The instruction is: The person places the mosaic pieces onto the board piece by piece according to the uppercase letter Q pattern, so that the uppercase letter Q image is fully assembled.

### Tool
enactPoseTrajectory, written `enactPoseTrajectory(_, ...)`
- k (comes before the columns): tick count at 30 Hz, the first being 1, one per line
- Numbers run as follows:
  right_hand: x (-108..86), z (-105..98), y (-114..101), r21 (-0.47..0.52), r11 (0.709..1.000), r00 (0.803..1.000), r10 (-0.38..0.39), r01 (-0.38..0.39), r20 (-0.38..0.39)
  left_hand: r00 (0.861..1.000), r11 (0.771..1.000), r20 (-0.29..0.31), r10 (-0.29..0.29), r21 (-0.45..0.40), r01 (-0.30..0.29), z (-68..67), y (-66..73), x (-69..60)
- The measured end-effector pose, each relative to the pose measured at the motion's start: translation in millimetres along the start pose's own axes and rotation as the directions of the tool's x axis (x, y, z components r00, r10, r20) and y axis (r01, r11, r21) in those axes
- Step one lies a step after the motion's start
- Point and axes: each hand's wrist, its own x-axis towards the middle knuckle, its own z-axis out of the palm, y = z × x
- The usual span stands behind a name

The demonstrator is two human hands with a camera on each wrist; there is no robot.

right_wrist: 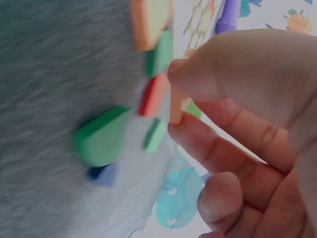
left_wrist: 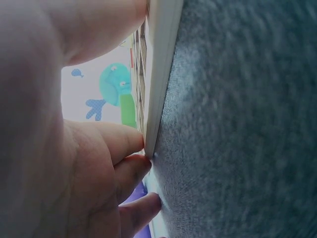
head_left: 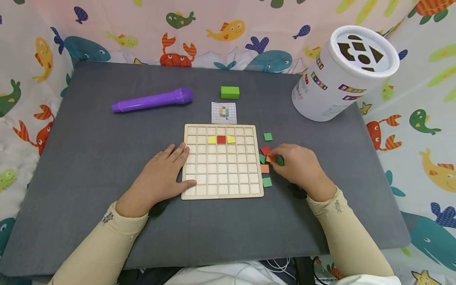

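- Across my head feed stretches the gray table [head_left: 221,233].
- At its far right I see the white canister [head_left: 329,83], standing with shape cutouts in its lid.
- The wooden grid board [head_left: 222,169] lies flat between the hands.
- The left hand [head_left: 160,174] is spread, thumb apart, fingertips at the board's left edge, thumb on its surface.
- The right hand [head_left: 297,164] pinches an orange tile [right_wrist: 176,106] between thumb and finger, just right of the board.
- Beyond the board lies a purple stick [head_left: 153,101].
- A pattern card [head_left: 223,118] touches or nearly touches its far edge; I can't tell which.
- Behind the card sits a green block [head_left: 229,93].
- Loose green, red and orange tiles [head_left: 267,182] line the board's right side.
- In its second-farthest row I count yellow, red [head_left: 221,139], yellow.
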Motion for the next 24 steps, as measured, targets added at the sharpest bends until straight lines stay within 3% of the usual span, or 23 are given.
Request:
enactPoseTrajectory(6, 19.3, -7.6, -27.1, 0.000, 0.993, 0.993, -0.115, 0.115, -0.029, 1.000, 1.000, -0.010, 0.000, -0.010, 0.000, 1.1, -2.4, 0.0)
enactPoseTrajectory(13, 61.8, 2.9, -75.2, -0.004, 0.965, 0.965, -0.262, 0.262, 0.029, 1.000, 1.000, -0.002, -0.008, -0.006, 0.008, 3.6, -6.1, 1.4)
enactPoseTrajectory(18, 93.3, 18.0, -96.8, -0.010, 0.959, 0.955, -0.281, 0.283, 0.092, 1.000, 1.000, -0.019, -0.002, -0.020, 0.002, 1.0, -4.9, 1.8)
enactPoseTrajectory(24, 111.1, 30.0, -107.3, -0.029, 0.953, 0.943, -0.294, 0.301, 0.155, 1.000, 1.000, -0.026, 0.011, -0.012, -0.011, 1.6, -4.1, 0.2)
